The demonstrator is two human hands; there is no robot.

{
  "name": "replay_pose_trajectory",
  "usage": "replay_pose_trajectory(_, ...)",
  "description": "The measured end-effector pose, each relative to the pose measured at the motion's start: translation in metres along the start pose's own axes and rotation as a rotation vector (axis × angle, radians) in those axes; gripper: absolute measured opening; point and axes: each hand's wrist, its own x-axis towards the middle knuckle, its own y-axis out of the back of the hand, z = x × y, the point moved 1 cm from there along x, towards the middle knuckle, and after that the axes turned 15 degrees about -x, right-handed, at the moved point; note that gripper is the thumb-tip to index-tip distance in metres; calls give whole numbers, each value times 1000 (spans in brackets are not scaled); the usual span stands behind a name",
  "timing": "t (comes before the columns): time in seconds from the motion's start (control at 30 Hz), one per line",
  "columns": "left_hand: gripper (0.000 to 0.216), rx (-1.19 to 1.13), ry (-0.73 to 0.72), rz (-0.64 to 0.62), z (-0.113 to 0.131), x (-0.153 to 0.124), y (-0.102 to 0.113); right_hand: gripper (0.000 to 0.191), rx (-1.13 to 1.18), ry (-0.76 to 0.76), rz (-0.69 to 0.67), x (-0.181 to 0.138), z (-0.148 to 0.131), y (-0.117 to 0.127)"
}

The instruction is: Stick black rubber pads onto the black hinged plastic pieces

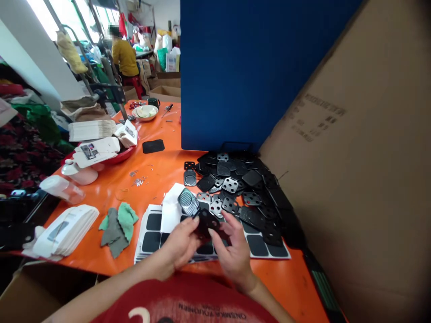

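My left hand (180,246) and my right hand (232,251) are together over the near edge of the orange table (161,168), fingers pinched on one small black plate with holes (207,223). A ribbed silver-grey pad (188,202) lies just above my left fingers. Under my hands are white sheets with black square stickers (151,233). A heap of black and grey perforated plates (235,188) spreads just beyond my hands.
A blue panel (249,72) stands behind the heap and a large cardboard sheet (363,170) leans at right. At left lie a green cloth (117,226), stacked white packets (63,231), a red tray (119,156) and white bottles. A person in yellow (125,56) sits far back.
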Motion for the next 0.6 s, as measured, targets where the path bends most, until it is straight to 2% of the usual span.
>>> replay_pose_trajectory(0.1,15,26,-5,173,11,6,16,37,-55,26,71,-1,8,7)
replay_pose_trajectory(0.17,12,135,57,217,15,5,28,17,-67,-39,93,6,10,17)
replay_pose_trajectory(0.2,12,184,91,217,16,4,33,13,-56,-94,68,9,11,21)
replay_pose_trajectory(0.3,15,237,176,188,15,-1,44,22,48,-331,-141,12,11,19)
replay_pose_trajectory(0.4,15,175,261,182,15,-2,49,31,164,-518,-360,5,12,6)
replay_pose_trajectory(0.53,57,77,352,194,19,1,52,36,215,-622,-488,4,15,-9)
replay_pose_trajectory(0.6,64,78,354,199,21,3,53,37,197,-635,-515,8,15,-13)
